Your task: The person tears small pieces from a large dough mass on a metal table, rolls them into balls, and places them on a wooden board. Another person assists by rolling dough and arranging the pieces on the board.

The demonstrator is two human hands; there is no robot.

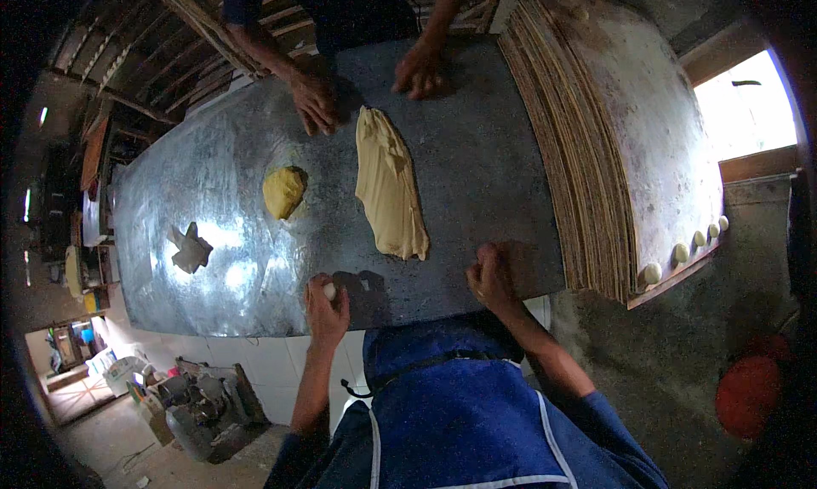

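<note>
My left hand point(327, 317) is at the near edge of the dark metal-topped table point(459, 157), its fingers closed around a small pale dough ball point(329, 291). My right hand point(491, 278) rests farther right on the same edge, curled into a fist; whatever may be inside is hidden. Between and beyond my hands lies a long, folded slab of pale dough point(390, 191). Left of it sits a rounded yellow lump point(283, 191), perhaps dough or fat. A crumpled pale scrap point(190, 247), like thin plastic or cloth, lies farther left.
Across the table a person rests two hands point(419, 70) on its far side. At the right stands a tall stack of thin boards point(587, 157), with several dough balls point(681, 252) along its top board's near edge. Machinery point(204, 404) is on the floor at lower left; a red round object point(749, 395) at lower right.
</note>
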